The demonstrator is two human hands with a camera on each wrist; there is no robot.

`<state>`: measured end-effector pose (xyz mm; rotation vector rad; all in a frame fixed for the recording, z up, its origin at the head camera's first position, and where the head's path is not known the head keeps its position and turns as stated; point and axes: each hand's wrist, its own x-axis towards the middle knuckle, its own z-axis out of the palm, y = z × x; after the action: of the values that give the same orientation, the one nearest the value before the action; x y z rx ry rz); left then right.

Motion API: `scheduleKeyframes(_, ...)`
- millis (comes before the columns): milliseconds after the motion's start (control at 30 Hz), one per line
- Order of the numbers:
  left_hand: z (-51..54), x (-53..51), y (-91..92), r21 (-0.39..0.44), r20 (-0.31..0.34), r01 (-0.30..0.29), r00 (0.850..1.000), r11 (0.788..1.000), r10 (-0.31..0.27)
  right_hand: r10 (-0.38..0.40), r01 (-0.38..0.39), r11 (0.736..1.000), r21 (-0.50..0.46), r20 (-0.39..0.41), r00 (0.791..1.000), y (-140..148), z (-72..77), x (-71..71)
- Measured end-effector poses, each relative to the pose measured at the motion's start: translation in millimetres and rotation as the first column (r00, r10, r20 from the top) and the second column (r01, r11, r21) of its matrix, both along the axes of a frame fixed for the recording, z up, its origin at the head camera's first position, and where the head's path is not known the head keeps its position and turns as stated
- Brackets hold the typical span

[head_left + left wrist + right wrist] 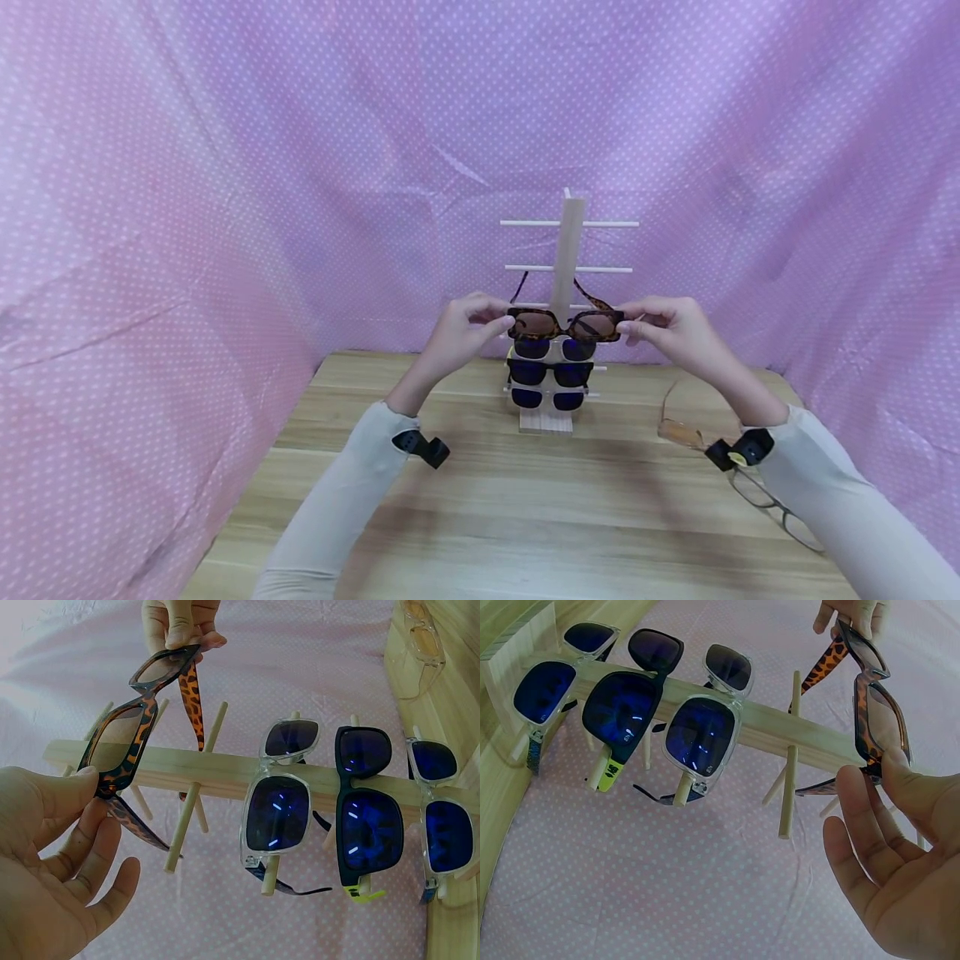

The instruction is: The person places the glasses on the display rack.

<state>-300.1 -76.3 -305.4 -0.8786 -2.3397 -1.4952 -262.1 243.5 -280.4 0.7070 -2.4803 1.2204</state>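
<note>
Tortoiseshell sunglasses (565,327) with brown lenses and unfolded temples are held in front of the wooden display stand (567,250). My left hand (468,337) pinches one outer corner of the frame between thumb and fingers, and my right hand (675,333) pinches the other. In the left wrist view the temples (193,705) point back toward the stand's bars (184,825). Below them, the stand carries clear-framed sunglasses (278,810), a black pair (369,825) with a yellow-green temple, and another clear pair (448,832), all with dark blue lenses.
Two upper bars (611,224) of the stand hold nothing. On the wooden table (480,517), amber-tinted glasses (681,432) and thin-framed clear glasses (776,507) lie at the right, partly hidden by my right arm. A pink dotted cloth (360,167) hangs around the table.
</note>
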Motion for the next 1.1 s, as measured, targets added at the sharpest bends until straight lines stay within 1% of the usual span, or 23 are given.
scheduleKeyframes(200,-0.7,-0.8,4.2,-0.006,0.004,-0.011,1.0,1.0,0.011,-0.002,0.002,1.0,0.007,0.017,1.0,5,-2.0,-3.7)
scheduleKeyframes(400,-2.9,-2.1,7.6,-0.002,0.023,-0.026,0.999,1.0,0.026,-0.007,0.006,1.0,0.017,0.022,1.0,9,-4.5,-5.6)
scheduleKeyframes(600,-6.8,-1.3,12.3,0.025,0.04,-0.051,0.998,0.998,0.05,-0.019,0.018,1.0,0.018,0.033,0.999,11,-8.5,-10.1)
scheduleKeyframes(833,-12.7,-1.3,18.2,0.072,0.037,-0.087,0.996,0.994,0.084,-0.023,0.022,0.999,0.027,0.038,0.999,12,-12.9,-12.4)
scheduleKeyframes(1100,-17.6,-0.8,23.7,0.076,0.041,-0.11,0.993,0.991,0.107,-0.024,0.023,0.999,0.032,0.029,0.999,15,-20.2,-17.9)
